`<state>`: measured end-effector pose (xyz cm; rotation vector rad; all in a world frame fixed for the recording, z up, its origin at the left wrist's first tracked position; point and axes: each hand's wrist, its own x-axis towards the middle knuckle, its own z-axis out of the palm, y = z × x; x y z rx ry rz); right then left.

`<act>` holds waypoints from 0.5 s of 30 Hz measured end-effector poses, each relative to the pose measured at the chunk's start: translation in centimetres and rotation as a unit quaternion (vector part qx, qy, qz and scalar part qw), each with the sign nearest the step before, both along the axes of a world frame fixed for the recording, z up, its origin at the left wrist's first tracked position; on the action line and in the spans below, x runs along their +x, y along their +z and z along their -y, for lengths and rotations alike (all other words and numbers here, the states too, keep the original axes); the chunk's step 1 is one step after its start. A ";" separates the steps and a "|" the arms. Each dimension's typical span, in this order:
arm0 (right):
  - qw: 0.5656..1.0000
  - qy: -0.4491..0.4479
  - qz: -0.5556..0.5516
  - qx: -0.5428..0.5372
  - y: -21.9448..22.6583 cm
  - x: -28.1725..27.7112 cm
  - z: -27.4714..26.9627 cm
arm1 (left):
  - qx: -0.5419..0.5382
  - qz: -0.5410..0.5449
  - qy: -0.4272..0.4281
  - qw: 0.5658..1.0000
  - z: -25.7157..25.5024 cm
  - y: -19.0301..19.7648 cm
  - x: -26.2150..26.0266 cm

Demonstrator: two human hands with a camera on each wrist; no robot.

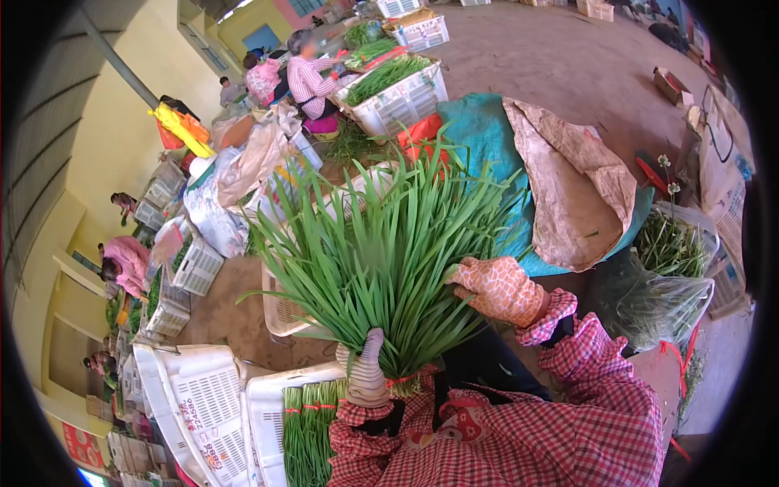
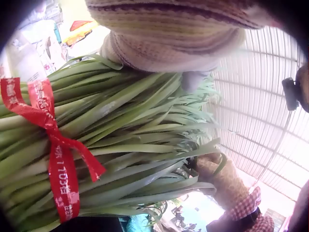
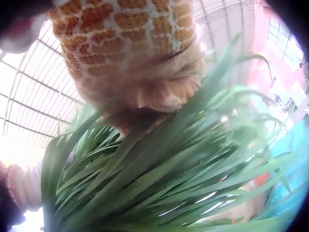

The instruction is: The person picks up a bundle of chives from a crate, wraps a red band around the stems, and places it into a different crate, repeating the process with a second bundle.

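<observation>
A large bunch of garlic chives (image 1: 381,260), with long flat green leaves fanning out upward, stands in front of the body. Round its lower stems runs a printed red tie (image 2: 60,164), knotted with a loose end. My left hand (image 1: 367,373), in a striped knit glove, grips the bunch just above the tie, thumb on the near side. At the bunch's right edge, my right hand (image 1: 499,288), in an orange-and-white patterned glove, pinches some leaves between curled fingers. Leaves partly hide its fingertips in the right wrist view (image 3: 140,116).
A white crate (image 1: 264,406) at lower left holds several tied green bundles (image 1: 312,422). Ahead lie a teal sheet (image 1: 479,130) and a brown sack (image 1: 568,187). A clear bag of greens (image 1: 657,292) sits at right. People work beside filled crates (image 1: 406,97) farther off.
</observation>
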<state>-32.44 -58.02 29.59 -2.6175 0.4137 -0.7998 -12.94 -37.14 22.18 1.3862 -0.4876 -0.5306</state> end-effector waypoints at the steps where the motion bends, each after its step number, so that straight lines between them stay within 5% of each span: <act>1: 1.000 0.003 -0.008 -0.013 0.0 -0.1 0.0 | 0.002 0.003 -0.001 1.000 0.0 0.1 0.0; 9: 0.997 0.042 -0.038 -0.059 -0.4 0.1 0.0 | 0.014 0.035 -0.001 0.999 -0.2 0.7 -0.8; 13: 0.995 0.022 -0.017 -0.096 0.0 0.2 -0.2 | -0.025 -0.023 0.015 0.999 1.1 7.6 -4.4; 15: 0.994 0.018 -0.023 -0.109 0.2 0.1 -0.4 | -0.005 0.030 0.017 0.999 0.8 6.5 -3.7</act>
